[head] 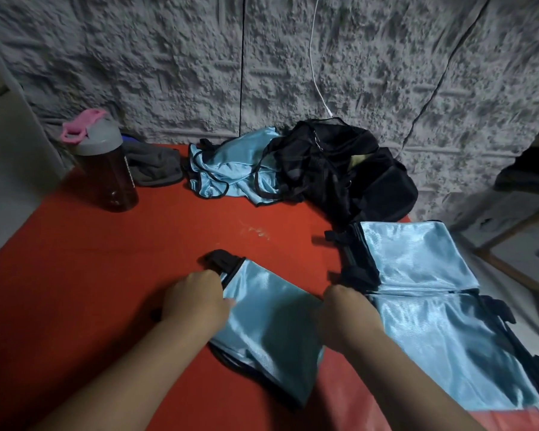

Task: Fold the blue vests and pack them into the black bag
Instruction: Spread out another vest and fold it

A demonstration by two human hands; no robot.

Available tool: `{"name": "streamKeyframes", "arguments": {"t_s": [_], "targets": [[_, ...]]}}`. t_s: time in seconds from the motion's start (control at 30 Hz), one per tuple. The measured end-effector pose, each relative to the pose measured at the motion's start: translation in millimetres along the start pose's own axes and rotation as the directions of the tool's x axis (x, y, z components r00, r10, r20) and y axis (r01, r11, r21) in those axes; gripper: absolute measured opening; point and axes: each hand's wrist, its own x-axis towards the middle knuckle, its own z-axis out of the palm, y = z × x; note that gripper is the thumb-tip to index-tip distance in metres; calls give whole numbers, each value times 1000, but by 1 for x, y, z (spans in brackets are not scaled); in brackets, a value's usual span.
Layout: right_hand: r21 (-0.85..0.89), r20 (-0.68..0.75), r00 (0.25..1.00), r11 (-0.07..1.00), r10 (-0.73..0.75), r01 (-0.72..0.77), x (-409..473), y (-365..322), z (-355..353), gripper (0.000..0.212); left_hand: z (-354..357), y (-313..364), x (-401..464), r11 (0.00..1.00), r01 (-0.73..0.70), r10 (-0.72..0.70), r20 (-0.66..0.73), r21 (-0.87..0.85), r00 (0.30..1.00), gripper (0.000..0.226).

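Note:
A folded blue vest [271,331] with black trim lies on the red table [137,259] in front of me. My left hand [196,298] grips its left edge near the black strap. My right hand [346,309] holds its right edge, fingers hidden under the cloth. To the right sits a stack of folded blue vests [433,300]. A crumpled blue vest [227,169] lies at the back beside the black bag [339,169], which slumps against the wall.
A dark bottle [106,169] with a grey lid and pink cap stands at the back left. A grey cloth [156,166] lies next to it. A white cable [315,57] hangs down the textured wall. The table's right edge runs under the stack.

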Motion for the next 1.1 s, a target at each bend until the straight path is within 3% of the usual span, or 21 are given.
{"name": "streamKeyframes", "arguments": {"t_s": [0.17, 0.3, 0.43, 0.5, 0.6, 0.7, 0.8, 0.93, 1.03, 1.1], "targets": [[30, 4, 998, 997, 66, -67, 5, 15, 15, 34, 1, -3, 10, 989, 101, -94, 64, -109, 994, 47], [156, 48, 995, 984, 83, -89, 14, 17, 19, 42, 3, -8, 13, 968, 123, -104, 96, -221, 990, 37], [315, 64, 995, 944, 82, -98, 16, 12, 15, 36, 4, -9, 9, 965, 68, -53, 69, -253, 996, 25], [499, 92, 993, 860, 70, -107, 16, 9, 11, 24, 0, -9, 8, 930, 75, -53, 70, -359, 996, 22], [759, 146, 987, 631, 70, -157, 14, 6, 8, 1, -8, -13, 10, 785, 147, -68, 153, -602, 986, 20], [859, 202, 975, 463, 89, -220, 13, 4, 9, 7, -10, -19, 10, 679, 190, -73, 193, -709, 979, 37], [885, 283, 956, 361, 82, -293, 11, 5, 14, 10, -5, -21, 7, 606, 226, -83, 222, -763, 971, 36], [881, 312, 947, 351, 75, -318, 7, 6, 23, 10, -5, -21, 7, 522, 231, -74, 226, -821, 971, 39], [860, 287, 954, 414, 91, -298, 8, 5, 26, 15, -6, -18, 5, 442, 238, -57, 237, -865, 970, 33], [847, 244, 962, 455, 126, -275, 11, 5, 28, 8, -5, -17, 5, 402, 250, -59, 248, -881, 967, 30]]}}
